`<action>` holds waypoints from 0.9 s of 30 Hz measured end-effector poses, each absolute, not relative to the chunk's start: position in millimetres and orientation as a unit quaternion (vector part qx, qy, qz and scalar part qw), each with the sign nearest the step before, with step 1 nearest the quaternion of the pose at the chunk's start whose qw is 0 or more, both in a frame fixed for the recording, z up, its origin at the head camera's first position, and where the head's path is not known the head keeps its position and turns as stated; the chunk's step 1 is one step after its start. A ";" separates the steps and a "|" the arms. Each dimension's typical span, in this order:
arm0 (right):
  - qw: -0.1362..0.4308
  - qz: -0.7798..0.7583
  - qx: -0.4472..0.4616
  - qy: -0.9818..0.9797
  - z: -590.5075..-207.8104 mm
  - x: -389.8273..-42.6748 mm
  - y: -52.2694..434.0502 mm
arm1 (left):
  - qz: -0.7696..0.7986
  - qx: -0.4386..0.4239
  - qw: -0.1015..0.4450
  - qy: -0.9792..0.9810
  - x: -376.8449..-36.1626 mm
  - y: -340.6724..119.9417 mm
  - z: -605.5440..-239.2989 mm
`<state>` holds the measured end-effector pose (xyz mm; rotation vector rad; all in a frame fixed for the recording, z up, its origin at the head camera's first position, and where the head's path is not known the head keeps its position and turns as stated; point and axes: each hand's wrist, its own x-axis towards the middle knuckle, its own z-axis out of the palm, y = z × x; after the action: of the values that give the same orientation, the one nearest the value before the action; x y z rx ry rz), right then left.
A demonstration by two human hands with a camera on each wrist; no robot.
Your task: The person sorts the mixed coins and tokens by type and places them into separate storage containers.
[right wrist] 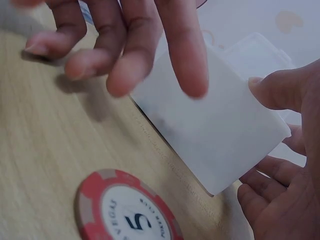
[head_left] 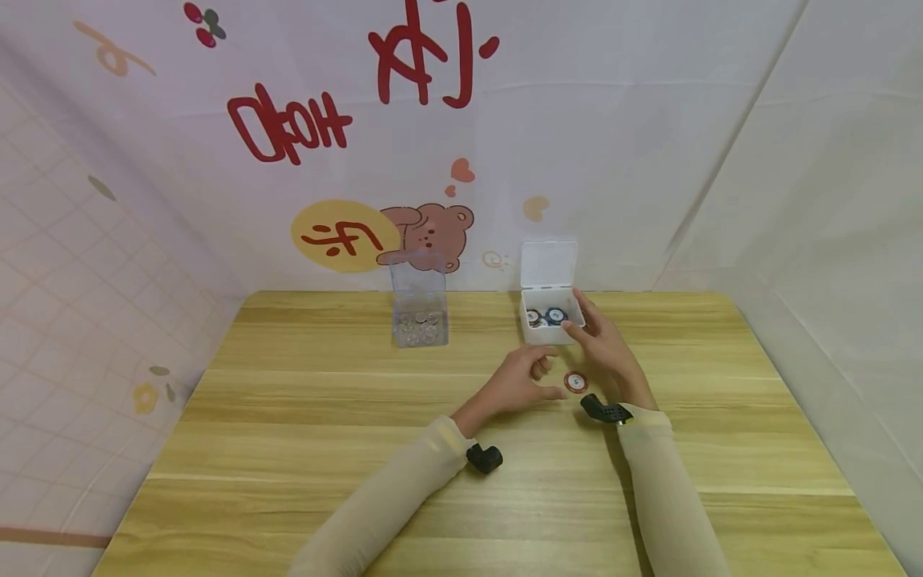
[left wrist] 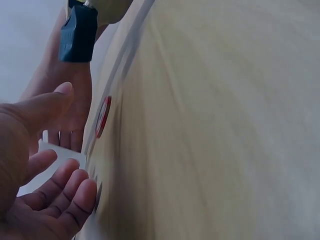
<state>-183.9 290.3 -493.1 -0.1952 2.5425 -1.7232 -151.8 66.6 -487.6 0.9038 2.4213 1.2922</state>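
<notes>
A red and white poker chip [head_left: 574, 382] marked 5 lies flat on the wooden table [head_left: 303, 449], and it also shows in the right wrist view [right wrist: 125, 212] and edge-on in the left wrist view [left wrist: 102, 116]. Just behind it stands a small white box [head_left: 548, 335] with its lid up and several chips inside. My right hand [head_left: 575, 314] grips the box's front right corner, thumb on one wall [right wrist: 220, 135] and fingers round the other. My left hand [head_left: 551, 375] hovers beside the chip with relaxed fingers [right wrist: 125, 50] and holds nothing; its thumb tip is close to the chip's left edge.
A clear plastic container [head_left: 420, 314] with its lid up stands at the back centre of the table, with small clear round pieces inside. A printed cloth backdrop closes off the far edge and both sides. Bare wood stretches to the left and toward me.
</notes>
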 end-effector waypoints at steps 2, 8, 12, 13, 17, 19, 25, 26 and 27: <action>0.027 -0.557 -0.067 0.827 -496.9 -185.1 291.2 | 0.447 0.310 0.127 0.829 -150.6 70.3 -488.0; 0.021 -0.560 -0.073 0.825 -498.5 -184.8 291.7 | 0.431 0.320 0.109 0.836 -150.5 81.4 -493.9; 0.018 -0.559 -0.073 0.826 -497.8 -185.0 291.8 | 0.426 0.319 0.104 0.840 -149.8 87.3 -498.4; 0.018 -0.558 -0.074 0.826 -497.6 -185.3 291.7 | 0.422 0.317 0.102 0.843 -149.4 88.3 -499.2; 0.018 -0.558 -0.075 0.826 -498.5 -185.9 292.3 | 0.404 0.312 0.086 0.856 -148.0 92.3 -502.0; 0.019 -0.560 -0.075 0.825 -498.6 -185.9 292.7 | 0.395 0.310 0.076 0.862 -147.5 94.6 -503.4; 0.029 -0.565 -0.073 0.821 -498.7 -185.9 293.2 | 0.356 0.302 0.046 0.883 -145.3 99.9 -506.9; 0.031 -0.566 -0.072 0.821 -498.9 -186.1 293.0 | 0.352 0.300 0.042 0.886 -144.8 100.5 -507.0; 0.031 -0.567 -0.072 0.820 -498.8 -186.3 292.6 | 0.348 0.297 0.039 0.888 -144.3 101.1 -507.0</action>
<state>-186.3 292.6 -498.8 -0.2221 2.5259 -1.7475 -144.3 101.1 -507.0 0.9115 2.7235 1.0654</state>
